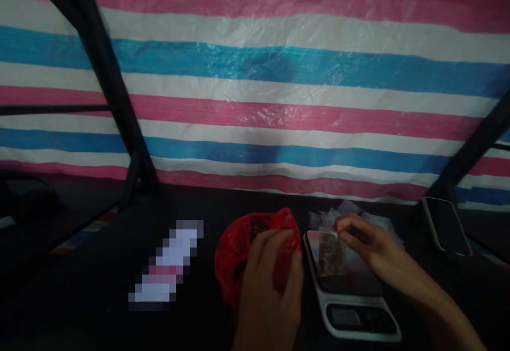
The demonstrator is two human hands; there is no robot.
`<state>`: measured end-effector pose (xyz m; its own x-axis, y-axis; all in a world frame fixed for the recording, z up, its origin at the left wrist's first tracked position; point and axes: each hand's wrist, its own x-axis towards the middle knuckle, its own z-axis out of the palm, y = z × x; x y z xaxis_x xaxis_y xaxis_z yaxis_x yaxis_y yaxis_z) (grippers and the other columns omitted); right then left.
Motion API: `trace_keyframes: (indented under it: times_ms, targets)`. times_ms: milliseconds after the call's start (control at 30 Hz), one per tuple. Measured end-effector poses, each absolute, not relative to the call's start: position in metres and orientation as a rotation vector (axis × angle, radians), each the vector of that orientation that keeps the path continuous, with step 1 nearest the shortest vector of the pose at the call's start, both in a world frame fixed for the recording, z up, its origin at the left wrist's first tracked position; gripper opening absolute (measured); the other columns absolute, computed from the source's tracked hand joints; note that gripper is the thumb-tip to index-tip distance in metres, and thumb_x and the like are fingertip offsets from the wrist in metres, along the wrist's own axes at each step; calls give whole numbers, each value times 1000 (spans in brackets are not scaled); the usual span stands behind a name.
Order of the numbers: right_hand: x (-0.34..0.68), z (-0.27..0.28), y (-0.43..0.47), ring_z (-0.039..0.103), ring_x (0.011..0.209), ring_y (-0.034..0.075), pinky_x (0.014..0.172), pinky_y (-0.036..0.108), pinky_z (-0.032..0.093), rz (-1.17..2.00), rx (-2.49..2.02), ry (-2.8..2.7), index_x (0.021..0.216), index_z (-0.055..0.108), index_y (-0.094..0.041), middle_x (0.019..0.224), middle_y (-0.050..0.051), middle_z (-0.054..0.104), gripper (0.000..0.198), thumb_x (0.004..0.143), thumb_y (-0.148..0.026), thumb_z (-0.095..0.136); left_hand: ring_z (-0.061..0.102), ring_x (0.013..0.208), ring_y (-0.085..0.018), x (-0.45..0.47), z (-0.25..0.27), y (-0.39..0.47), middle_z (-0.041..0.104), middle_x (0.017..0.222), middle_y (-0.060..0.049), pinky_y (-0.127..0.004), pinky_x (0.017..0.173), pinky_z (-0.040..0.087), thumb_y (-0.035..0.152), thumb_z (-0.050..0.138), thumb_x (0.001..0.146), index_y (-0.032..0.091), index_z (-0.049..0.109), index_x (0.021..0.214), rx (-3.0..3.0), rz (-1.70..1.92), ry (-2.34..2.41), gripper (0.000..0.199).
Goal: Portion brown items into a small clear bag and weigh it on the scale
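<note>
My right hand (364, 242) pinches the top edge of a small clear plastic bag (330, 255) with brownish contents. That bag is over the dark platform of a white-edged digital scale (360, 283); whether it rests on it I cannot tell. On the left of the scale lies a red plastic bag (226, 263), its mouth spread, with dark brown pieces inside. My left hand (271, 287) reaches over the red bag, fingers bent and thumb apart, nothing visible between them. Behind the scale lie several flat clear plastic bags (384, 225), partly covered by my right hand.
A phone (448, 229) lies at the right on the black tabletop (199, 330). Left of the red bag is a pixelated bright oblong (165, 266). Dark posts (107, 80) slant up on both sides, before a striped plastic sheet (279, 96).
</note>
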<state>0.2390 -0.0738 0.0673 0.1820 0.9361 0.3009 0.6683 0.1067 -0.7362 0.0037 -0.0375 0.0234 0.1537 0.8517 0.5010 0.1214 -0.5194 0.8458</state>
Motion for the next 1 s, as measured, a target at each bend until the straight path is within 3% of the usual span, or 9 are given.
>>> trace_keyframes:
  times_ms: [100,200,267,333,367,433,600,767,1000]
  targets:
    - [203,86,-70,66,87,21,80,32,52,546,-1478,-1639,81,68,-25,88,2,67,24,94,-44,63,57,141,-28,16,26,-47,62,152,-8,-43,121,40,37,75,92,30,63,143,1376,1217,924,53]
    - [167,88,-56,65,83,20,76,30,51,609,-1423,-1601,84,69,-25,86,0,68,20,94,-42,63,48,150,-27,17,22,-41,59,157,-8,-38,126,33,44,75,93,26,62,145,1105,1053,857,56]
    - [146,81,-42,65,76,19,68,30,51,624,-1457,-1526,88,71,-26,83,0,69,19,93,-42,62,61,137,-27,15,18,-34,70,144,-11,-35,114,46,49,73,95,22,65,140,942,994,848,54]
    - [132,73,-28,67,74,21,64,31,51,616,-1516,-1465,91,73,-26,84,2,72,19,90,-42,63,76,100,-27,14,13,-26,80,112,-12,-34,84,59,57,68,96,17,66,135,753,950,795,56]
    - [127,69,-21,69,75,22,63,32,51,609,-1542,-1448,92,74,-25,85,3,74,20,87,-42,64,76,80,-25,14,12,-23,80,94,-11,-32,68,58,61,64,97,15,67,130,654,918,734,57]
    - [122,62,-11,72,78,25,65,34,54,605,-1580,-1428,94,76,-24,85,5,76,25,85,-44,63,67,56,-20,11,14,-16,73,72,-7,-28,52,49,63,53,102,11,70,116,452,860,608,57]
    - [129,54,-1,76,97,30,90,42,56,507,-1614,-1378,102,78,-22,99,10,82,41,87,-53,55,63,51,-15,-6,32,3,68,67,-7,-25,53,48,40,20,113,10,67,92,151,837,565,60]
    - [138,53,-5,76,99,33,93,46,54,494,-1712,-1423,102,79,-22,105,12,83,45,86,-53,51,65,55,-15,-13,40,14,69,70,-9,-24,54,47,31,25,112,8,67,93,169,797,529,51]
    - [138,60,-14,76,98,31,93,42,54,488,-1711,-1452,93,77,-23,102,11,83,41,88,-54,50,63,50,-17,-4,29,13,68,67,-8,-26,50,45,37,29,111,12,67,89,236,720,549,51]
